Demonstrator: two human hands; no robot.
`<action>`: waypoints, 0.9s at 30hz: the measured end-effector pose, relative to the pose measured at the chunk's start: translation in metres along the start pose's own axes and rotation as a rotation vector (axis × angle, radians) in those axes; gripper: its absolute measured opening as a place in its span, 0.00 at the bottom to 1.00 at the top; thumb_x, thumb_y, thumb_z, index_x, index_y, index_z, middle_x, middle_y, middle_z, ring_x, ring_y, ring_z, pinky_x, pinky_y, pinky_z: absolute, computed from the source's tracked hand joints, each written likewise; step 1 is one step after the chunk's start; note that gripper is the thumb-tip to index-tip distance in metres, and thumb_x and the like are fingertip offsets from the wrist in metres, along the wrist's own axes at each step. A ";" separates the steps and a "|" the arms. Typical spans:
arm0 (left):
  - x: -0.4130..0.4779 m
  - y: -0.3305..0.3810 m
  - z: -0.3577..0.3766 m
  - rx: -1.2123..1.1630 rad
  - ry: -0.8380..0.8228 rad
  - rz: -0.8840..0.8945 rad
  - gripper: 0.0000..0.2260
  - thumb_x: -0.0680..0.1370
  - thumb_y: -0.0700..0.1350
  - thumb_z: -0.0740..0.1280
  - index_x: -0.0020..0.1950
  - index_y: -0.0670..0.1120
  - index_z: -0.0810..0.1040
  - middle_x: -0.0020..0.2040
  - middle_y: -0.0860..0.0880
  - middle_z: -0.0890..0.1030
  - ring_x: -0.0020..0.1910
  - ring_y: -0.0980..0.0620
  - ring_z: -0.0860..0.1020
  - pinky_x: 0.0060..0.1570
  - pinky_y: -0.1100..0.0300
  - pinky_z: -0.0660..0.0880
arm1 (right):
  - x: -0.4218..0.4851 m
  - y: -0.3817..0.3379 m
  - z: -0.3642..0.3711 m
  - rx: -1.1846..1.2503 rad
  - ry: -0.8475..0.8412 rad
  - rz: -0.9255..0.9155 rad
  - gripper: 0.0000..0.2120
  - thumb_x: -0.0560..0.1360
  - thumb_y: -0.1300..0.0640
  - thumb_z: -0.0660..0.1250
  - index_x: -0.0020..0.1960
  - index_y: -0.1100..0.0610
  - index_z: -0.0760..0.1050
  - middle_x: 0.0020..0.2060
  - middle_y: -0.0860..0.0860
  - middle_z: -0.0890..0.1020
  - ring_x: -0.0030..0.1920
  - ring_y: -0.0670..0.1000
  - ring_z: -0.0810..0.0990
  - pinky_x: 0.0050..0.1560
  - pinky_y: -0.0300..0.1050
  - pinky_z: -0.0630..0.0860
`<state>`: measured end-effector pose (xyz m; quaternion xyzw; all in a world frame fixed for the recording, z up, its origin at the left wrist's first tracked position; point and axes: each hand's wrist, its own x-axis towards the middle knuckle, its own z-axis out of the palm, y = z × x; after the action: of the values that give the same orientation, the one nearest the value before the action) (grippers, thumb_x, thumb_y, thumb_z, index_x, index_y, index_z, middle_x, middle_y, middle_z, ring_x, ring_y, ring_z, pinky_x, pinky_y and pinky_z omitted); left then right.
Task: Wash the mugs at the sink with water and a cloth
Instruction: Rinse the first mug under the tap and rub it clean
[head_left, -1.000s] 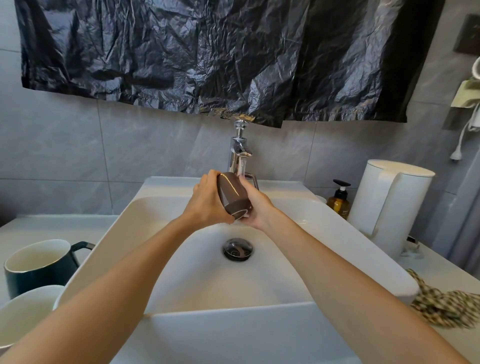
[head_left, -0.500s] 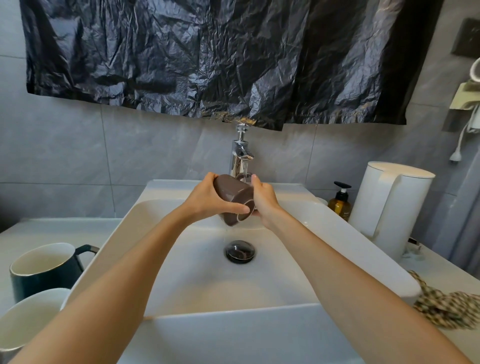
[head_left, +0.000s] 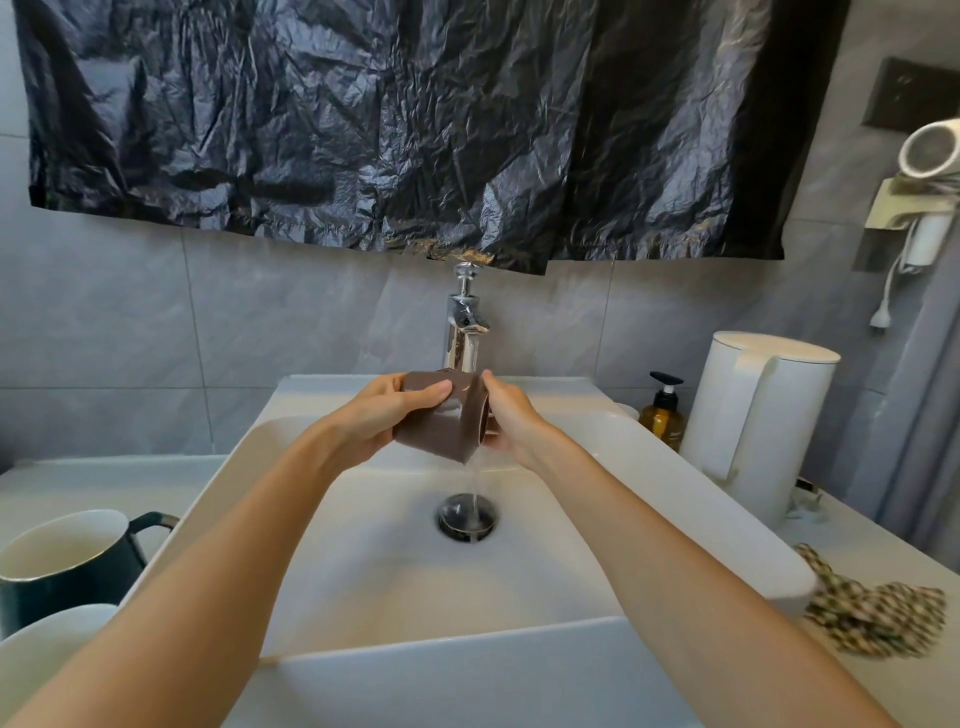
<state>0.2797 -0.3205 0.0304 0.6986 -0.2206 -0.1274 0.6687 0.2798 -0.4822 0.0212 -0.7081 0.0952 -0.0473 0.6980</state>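
I'd tipped the brown mug (head_left: 441, 431) sideways under the tap (head_left: 462, 332), left hand (head_left: 382, 418) gripping its body, right hand (head_left: 514, 415) holding its rim, so water drained out, rinse likely nearly done.

The brown mug (head_left: 441, 431) turns its mouth toward my right hand (head_left: 511, 415), so I can't see inside it, and most of that hand's fingers are lost behind its rim. The mug also covers the tap's (head_left: 462, 332) spout end. My left forearm (head_left: 218, 571) and the bottom edge cut off the white mug (head_left: 41, 649). The soap bottle's (head_left: 662, 415) label is too small to read, and the checked cloth (head_left: 878, 618) is blurred.
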 end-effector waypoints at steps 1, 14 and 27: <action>0.000 -0.001 0.000 -0.011 0.018 -0.003 0.12 0.75 0.47 0.70 0.56 0.44 0.79 0.47 0.46 0.84 0.48 0.50 0.80 0.54 0.57 0.75 | 0.000 0.002 -0.001 -0.059 -0.008 -0.039 0.17 0.83 0.48 0.53 0.61 0.57 0.75 0.53 0.55 0.81 0.47 0.53 0.80 0.49 0.46 0.77; 0.006 -0.006 0.008 -0.157 0.200 -0.125 0.09 0.77 0.47 0.69 0.52 0.42 0.79 0.48 0.41 0.82 0.45 0.44 0.80 0.43 0.52 0.78 | -0.031 0.017 -0.021 -0.467 -0.058 -0.590 0.18 0.83 0.56 0.55 0.72 0.52 0.69 0.68 0.45 0.73 0.67 0.43 0.69 0.63 0.34 0.64; 0.013 -0.012 0.010 -0.190 0.236 -0.165 0.16 0.75 0.48 0.71 0.59 0.40 0.78 0.53 0.40 0.82 0.53 0.42 0.80 0.55 0.49 0.77 | -0.035 0.018 -0.019 -0.412 -0.103 -0.602 0.19 0.83 0.58 0.52 0.74 0.54 0.66 0.71 0.45 0.69 0.69 0.40 0.66 0.65 0.27 0.60</action>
<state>0.2880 -0.3359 0.0191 0.6581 -0.0694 -0.1195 0.7402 0.2401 -0.4941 0.0056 -0.8316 -0.1453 -0.1948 0.4993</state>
